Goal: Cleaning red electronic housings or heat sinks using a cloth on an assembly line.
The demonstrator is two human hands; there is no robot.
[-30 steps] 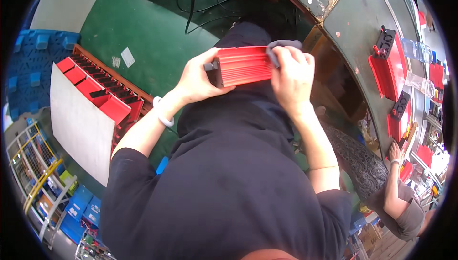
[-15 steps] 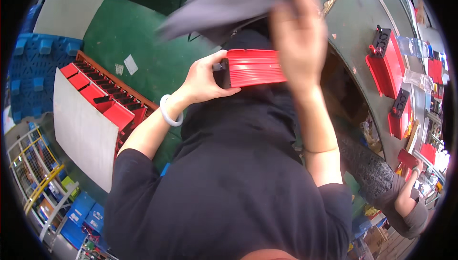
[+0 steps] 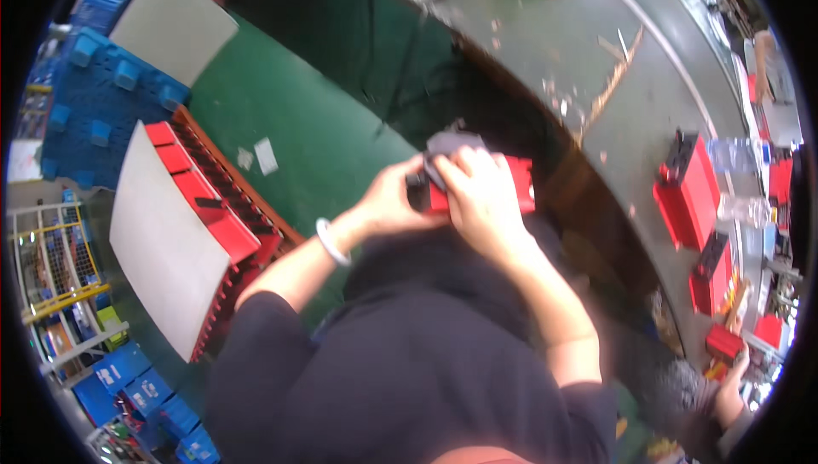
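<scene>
In front of my lap is a red ribbed metal housing [image 3: 522, 184] with a black end piece. My left hand [image 3: 394, 200], with a white bracelet on its wrist, is closed round the black end. A bunched grey cloth [image 3: 450, 144] lies against the top of the housing. My right hand [image 3: 484, 198] grips this cloth and presses it onto the red surface. Fingers and cloth hide much of the housing.
Left stands a rack of red housings [image 3: 194, 187] beside a pale board [image 3: 166, 247], with a blue plastic pallet [image 3: 102, 106] behind. On the workbench [image 3: 545, 46] at right are red housings [image 3: 688, 195] and clear bottles [image 3: 740, 155]. A co-worker's hand [image 3: 731, 387] holds a red part.
The grey cloth, spread and swinging in my right hand before, is now bunched against the housing. My right hand has come down onto it. The whole view has shifted.
</scene>
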